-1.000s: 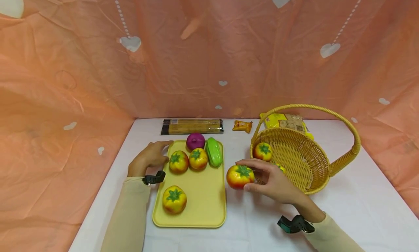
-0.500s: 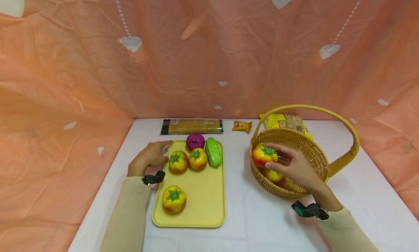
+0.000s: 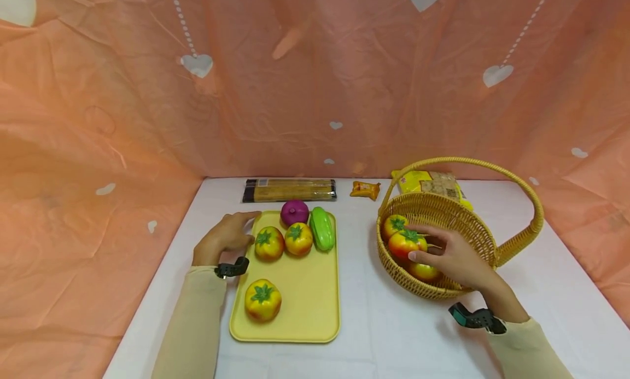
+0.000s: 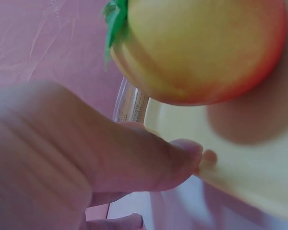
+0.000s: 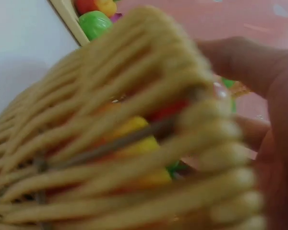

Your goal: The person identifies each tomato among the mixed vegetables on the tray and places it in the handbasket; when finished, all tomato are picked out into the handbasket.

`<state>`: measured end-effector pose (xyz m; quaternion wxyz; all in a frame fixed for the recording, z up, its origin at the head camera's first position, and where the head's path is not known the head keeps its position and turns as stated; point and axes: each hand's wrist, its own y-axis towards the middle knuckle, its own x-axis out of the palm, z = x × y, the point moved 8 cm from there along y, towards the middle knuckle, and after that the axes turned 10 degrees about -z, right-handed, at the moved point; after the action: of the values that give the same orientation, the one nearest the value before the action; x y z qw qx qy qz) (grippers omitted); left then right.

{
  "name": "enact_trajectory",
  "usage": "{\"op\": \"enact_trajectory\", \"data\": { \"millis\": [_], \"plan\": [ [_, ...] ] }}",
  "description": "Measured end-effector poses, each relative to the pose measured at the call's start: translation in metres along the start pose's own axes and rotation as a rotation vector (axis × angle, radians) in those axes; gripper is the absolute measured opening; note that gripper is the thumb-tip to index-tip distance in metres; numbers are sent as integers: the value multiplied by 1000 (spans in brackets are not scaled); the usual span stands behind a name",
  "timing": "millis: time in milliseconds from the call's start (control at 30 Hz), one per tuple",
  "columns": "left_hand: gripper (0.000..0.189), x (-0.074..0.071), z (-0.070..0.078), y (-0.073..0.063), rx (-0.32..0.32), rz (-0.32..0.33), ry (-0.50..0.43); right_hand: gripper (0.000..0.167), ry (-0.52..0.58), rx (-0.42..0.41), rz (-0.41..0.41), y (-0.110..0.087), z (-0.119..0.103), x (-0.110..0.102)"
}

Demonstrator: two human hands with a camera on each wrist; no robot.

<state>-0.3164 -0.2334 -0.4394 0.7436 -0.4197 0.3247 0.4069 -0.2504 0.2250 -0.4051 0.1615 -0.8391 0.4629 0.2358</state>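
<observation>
My right hand (image 3: 455, 256) is inside the wicker basket (image 3: 484, 242), thumb and fingers gripping a yellow-red toy tomato (image 3: 407, 244) with a green leafy top. Two more toy tomatoes lie in the basket, one behind (image 3: 395, 223) and one in front (image 3: 424, 272), partly covered. At the left rim of the yellow tray (image 3: 305, 302) rests my left hand (image 3: 226, 238); its straight thumb (image 4: 175, 163) touches the edge. Near that hand a toy tomato (image 3: 269, 243) sits on the tray. In the right wrist view the basket's woven wall (image 5: 134, 110) hides much of the held tomato.
The tray also carries two more tomatoes (image 3: 298, 239) (image 3: 263, 301), a purple onion-like toy (image 3: 294, 213) and a green cucumber-like toy (image 3: 322, 229). Behind it lie a noodle pack (image 3: 290, 190) and a small orange packet (image 3: 365, 190). A yellow bag (image 3: 428, 183) lies behind the basket's tall handle (image 3: 534, 215).
My right hand has carried the toy tomato rightward from beside the tray, over the basket's rim and down among the other tomatoes. The left hand has stayed at the tray's edge.
</observation>
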Motion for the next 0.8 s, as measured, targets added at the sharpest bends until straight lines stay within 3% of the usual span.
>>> {"op": "enact_trajectory", "data": {
  "millis": [167,367,500,667,800],
  "plan": [
    [75,-1,-2,-1,-16,-7,-12,56,-61,28,-3,4,-1,0],
    [77,1,-1,-1,-12,-12,-37,56,-313,17,58,18,-4,2],
    [78,2,-1,-2,-12,-10,-41,59,-417,13,88,24,-3,4],
    [78,1,0,-1,-14,-6,-47,62,-482,12,88,26,0,7],
    [79,1,0,-1,-21,-10,-53,61,-462,8,99,23,1,6]
  ]
}}
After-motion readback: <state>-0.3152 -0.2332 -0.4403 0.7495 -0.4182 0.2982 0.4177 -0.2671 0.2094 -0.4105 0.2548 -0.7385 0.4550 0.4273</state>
